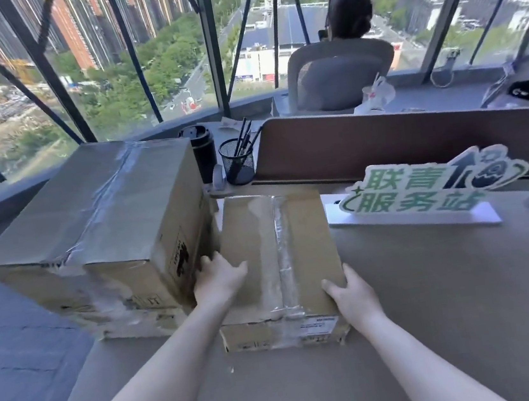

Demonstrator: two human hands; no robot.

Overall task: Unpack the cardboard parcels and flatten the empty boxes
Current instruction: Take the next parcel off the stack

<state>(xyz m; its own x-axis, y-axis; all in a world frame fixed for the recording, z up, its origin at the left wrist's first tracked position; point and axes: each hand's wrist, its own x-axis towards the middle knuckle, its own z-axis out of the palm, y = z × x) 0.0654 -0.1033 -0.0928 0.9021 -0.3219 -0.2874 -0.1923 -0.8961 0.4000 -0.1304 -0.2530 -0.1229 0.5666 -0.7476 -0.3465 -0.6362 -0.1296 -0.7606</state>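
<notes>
Small cardboard box (277,265): taped shut, flat on desk. Large cardboard box (93,228): taped shut, touching its left side, overhanging desk edge.

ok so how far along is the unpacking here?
Nothing looks done: both parcels are taped shut, and no flattened cardboard shows. In hand: the small box on the desk, with the left hand on its left edge and the right hand on its near right corner; its tape strip is uncut. Left: open and empty it, do the big box beside it, flatten both.
</notes>
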